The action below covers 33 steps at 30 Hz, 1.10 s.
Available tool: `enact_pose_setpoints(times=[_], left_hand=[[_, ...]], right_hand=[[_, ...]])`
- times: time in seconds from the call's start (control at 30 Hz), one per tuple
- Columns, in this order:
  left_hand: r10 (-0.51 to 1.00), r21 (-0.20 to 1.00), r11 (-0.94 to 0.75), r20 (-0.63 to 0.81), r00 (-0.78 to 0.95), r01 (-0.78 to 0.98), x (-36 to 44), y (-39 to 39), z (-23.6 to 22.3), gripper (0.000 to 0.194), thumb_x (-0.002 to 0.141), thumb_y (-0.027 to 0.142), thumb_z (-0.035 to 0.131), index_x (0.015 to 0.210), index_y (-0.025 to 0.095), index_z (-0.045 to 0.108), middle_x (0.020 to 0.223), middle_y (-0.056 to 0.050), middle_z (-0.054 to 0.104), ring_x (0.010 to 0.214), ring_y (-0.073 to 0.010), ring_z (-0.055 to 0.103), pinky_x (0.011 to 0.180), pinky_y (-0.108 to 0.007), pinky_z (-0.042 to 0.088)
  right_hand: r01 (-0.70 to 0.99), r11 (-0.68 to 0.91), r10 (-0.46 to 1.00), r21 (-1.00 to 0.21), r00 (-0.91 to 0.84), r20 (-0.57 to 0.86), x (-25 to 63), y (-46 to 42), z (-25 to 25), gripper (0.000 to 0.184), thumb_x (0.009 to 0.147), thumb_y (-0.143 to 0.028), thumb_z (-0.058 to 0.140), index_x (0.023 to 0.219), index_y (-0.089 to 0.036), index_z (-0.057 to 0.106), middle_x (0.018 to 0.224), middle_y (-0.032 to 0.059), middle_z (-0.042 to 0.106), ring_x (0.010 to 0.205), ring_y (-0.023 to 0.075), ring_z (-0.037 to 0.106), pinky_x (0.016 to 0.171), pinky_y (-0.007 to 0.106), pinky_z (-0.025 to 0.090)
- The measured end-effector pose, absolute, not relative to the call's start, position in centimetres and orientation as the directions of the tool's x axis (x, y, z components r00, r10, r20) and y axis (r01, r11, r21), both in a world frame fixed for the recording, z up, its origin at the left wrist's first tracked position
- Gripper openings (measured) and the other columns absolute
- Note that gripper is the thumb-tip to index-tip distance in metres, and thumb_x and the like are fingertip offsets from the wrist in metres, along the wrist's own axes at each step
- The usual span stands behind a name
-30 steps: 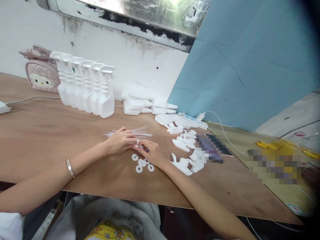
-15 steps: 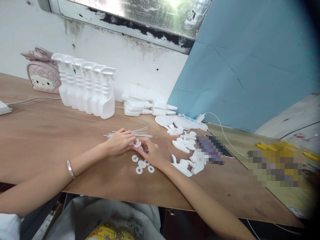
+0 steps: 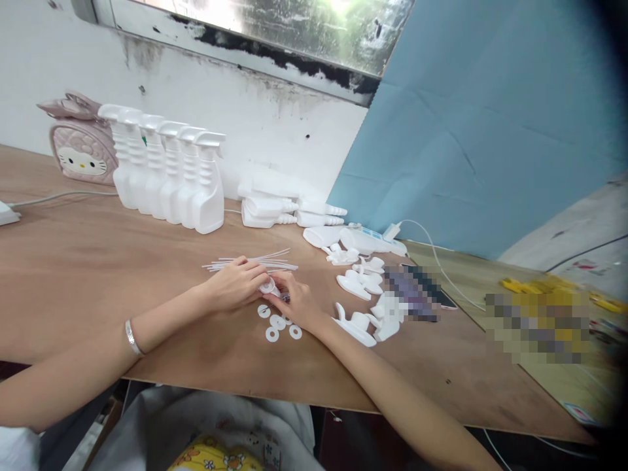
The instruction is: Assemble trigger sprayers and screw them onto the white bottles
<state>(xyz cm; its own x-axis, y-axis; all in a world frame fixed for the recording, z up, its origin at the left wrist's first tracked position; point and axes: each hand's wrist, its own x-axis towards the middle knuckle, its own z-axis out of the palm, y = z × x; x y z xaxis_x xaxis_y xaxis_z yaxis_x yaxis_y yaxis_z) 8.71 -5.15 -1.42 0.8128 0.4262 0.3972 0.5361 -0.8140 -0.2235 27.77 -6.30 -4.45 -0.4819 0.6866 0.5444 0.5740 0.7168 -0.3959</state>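
Observation:
Both hands meet over the table, fingers closed round a white spray head whose round collar shows between them; the rest is hidden by fingers. My left hand grips it from the left, and my right hand pinches it from the right. Just below lie several flat white ring washers, loosely grouped. Behind my left hand a bunch of thin white tubes is spread on the tabletop. More white trigger spray heads lie to the right of my right hand.
White spray bottles stand in a row at the back left, beside a pink bag. Empty white bottles lie stacked near the wall. Right of the spray heads are phones, a power strip and a white cable.
The spray head has turned slightly between my fingers, so its round opening shows less. Both hands stay in nearly the same place, and the view has shifted a little.

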Motion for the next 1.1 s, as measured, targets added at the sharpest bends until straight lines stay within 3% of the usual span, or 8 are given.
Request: enact_pose_setpoints(times=[0.47,0.73,0.9,1.1], left_hand=[[0.458,-0.094,-0.843,0.391,0.798,0.53,8.6,-4.7,-1.9,0.014,0.086,0.028,0.042,0.088,0.014,0.046,0.094,-0.007,0.053,0.083,-0.0186,0.052,0.074,-0.03,0.034],[0.494,0.085,-0.853,0.447,0.746,0.514,8.2,-5.0,-0.4,0.017,0.082,0.025,0.043,0.096,0.016,0.046,0.091,-0.005,0.057,0.085,-0.0181,0.051,0.077,-0.03,0.032],[0.535,0.096,-0.829,0.423,0.731,0.551,7.9,-4.6,-0.2,0.017,0.085,0.028,0.039,0.094,0.017,0.049,0.09,-0.003,0.059,0.085,-0.0171,0.052,0.075,-0.029,0.032],[0.54,0.07,-0.819,0.431,0.723,0.57,7.8,-4.3,-0.9,0.018,0.084,0.03,0.041,0.094,0.017,0.05,0.091,-0.004,0.057,0.083,-0.0168,0.053,0.074,-0.028,0.034]], right_hand=[[0.585,0.706,0.703,-0.398,-0.51,0.496,27.8,-6.4,-4.2,0.034,0.081,-0.032,0.048,0.112,-0.02,0.038,0.1,0.0064,0.059,0.087,0.0163,0.059,0.071,0.029,0.047],[0.619,0.659,0.749,-0.427,-0.487,0.45,27.5,-6.7,-3.9,0.034,0.081,-0.03,0.047,0.112,-0.021,0.038,0.097,0.005,0.06,0.085,0.0171,0.058,0.07,0.029,0.044],[0.65,0.639,0.765,-0.411,-0.481,0.429,27.6,-6.8,-3.5,0.033,0.082,-0.029,0.046,0.112,-0.019,0.039,0.096,0.0057,0.06,0.083,0.0176,0.057,0.069,0.028,0.043],[0.647,0.631,0.766,-0.427,-0.436,0.472,28.1,-6.0,-3.1,0.027,0.088,-0.02,0.032,0.113,-0.018,0.042,0.104,0.0076,0.058,0.097,0.0169,0.052,0.082,0.032,0.04]])
